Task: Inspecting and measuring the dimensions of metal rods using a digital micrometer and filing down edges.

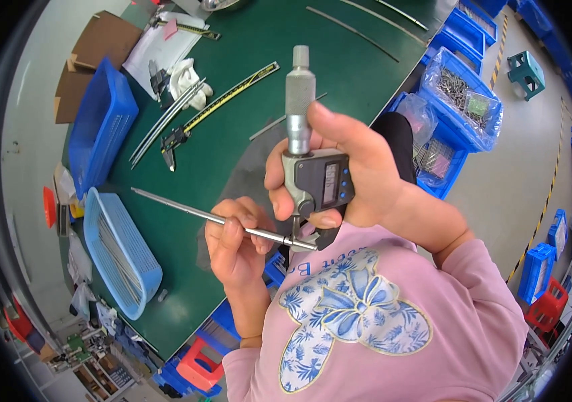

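Observation:
My right hand [360,161] is wrapped round a digital micrometer [299,100], its thimble pointing up and its small display facing me. My left hand [236,241] pinches a thin, shiny metal rod [172,203] between thumb and fingers. The rod slants from upper left to lower right. Its right end lies at the micrometer's measuring gap; whether the jaws touch it I cannot tell. Beyond my hands, a digital caliper [222,100] with a black and yellow scale rests on the green table [185,268], beside several metal rods [165,124].
At the left stand a light blue basket [149,268] holding thin rods and a darker blue bin [102,127]. A white glove [189,84] and papers lie farther back. Blue crates with bagged metal parts [463,97] stand to the right, near a green stool [526,74].

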Demonstrator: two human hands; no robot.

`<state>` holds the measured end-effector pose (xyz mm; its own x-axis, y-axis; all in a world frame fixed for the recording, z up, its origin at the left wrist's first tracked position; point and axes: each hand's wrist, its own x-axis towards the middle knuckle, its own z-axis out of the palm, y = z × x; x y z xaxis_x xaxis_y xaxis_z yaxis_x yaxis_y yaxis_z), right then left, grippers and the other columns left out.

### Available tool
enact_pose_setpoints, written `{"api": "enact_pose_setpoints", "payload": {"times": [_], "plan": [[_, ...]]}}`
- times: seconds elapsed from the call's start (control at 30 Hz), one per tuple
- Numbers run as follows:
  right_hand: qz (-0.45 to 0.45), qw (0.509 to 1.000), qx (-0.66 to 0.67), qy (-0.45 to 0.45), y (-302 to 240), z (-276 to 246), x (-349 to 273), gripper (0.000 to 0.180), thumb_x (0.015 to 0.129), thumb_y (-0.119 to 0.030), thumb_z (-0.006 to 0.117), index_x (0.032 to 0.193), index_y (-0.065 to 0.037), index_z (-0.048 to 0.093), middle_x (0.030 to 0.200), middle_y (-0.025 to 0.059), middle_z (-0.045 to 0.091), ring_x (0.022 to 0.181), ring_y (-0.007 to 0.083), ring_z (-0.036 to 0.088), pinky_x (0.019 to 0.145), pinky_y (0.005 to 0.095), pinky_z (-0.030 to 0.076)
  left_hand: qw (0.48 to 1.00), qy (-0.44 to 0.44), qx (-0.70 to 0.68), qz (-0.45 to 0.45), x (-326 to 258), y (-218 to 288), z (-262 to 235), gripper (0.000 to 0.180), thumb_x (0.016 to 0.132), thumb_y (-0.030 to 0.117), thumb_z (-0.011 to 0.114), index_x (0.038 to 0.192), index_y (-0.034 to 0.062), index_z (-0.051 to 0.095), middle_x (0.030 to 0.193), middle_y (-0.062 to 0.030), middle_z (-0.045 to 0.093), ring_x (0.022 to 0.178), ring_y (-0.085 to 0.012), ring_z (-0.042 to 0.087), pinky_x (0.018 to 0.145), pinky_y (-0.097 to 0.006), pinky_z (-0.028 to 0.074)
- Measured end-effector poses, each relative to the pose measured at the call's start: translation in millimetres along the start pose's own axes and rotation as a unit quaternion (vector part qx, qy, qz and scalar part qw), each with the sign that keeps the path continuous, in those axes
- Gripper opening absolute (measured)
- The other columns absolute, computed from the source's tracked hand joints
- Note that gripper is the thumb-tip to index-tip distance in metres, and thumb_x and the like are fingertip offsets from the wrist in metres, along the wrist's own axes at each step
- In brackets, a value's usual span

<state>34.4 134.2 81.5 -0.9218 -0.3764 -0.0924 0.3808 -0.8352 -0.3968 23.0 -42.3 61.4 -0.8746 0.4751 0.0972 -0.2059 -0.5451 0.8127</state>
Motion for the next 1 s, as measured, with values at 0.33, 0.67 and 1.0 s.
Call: {"api": "enact_pose_setpoints", "payload": {"times": [0.33, 0.67, 1.0], "plan": [[-0.002, 0.997, 0.059, 0.041, -7, 0, 7, 0.066, 0.081, -0.056, 0.031, 0.085, 0.006, 0.054, 0.067, 0.0213, 0.057, 0.038, 0.0187, 0.044, 0.032, 0.0246, 0.035, 0.999, 0.027, 0.037, -0.028, 14, 20, -15, 0.024, 0.083, 0.021, 0.050, 0.078, -0.0028, 0.051, 0.059, -0.0084, 0.049, 0.047, -0.0128, 0.045, 0.042, -0.022, 0.035], [-0.211, 0.939, -0.053, 0.265, -11, -43, -56, 0.049, 0.082, -0.049, 0.035, 0.090, -0.003, 0.049, 0.070, 0.0127, 0.053, 0.033, 0.0179, 0.035, 0.032, 0.0277, 0.027, 0.972, 0.211, 0.082, -0.067, 194, 176, -159, 0.018, 0.087, 0.017, 0.044, 0.078, 0.0032, 0.052, 0.057, 0.0010, 0.045, 0.045, -0.0063, 0.041, 0.037, -0.018, 0.032], [-0.406, 0.809, -0.080, 0.417, 23, -52, -141, 0.045, 0.083, -0.046, 0.037, 0.097, -0.004, 0.048, 0.078, 0.0089, 0.052, 0.035, 0.0134, 0.036, 0.033, 0.0242, 0.027, 0.850, 0.373, 0.333, -0.163, 320, 155, -311, 0.038, 0.075, 0.003, 0.040, 0.039, 0.0075, 0.029, 0.041, -0.0078, 0.033, 0.035, -0.0209, 0.038, 0.033, -0.029, 0.031]]}}
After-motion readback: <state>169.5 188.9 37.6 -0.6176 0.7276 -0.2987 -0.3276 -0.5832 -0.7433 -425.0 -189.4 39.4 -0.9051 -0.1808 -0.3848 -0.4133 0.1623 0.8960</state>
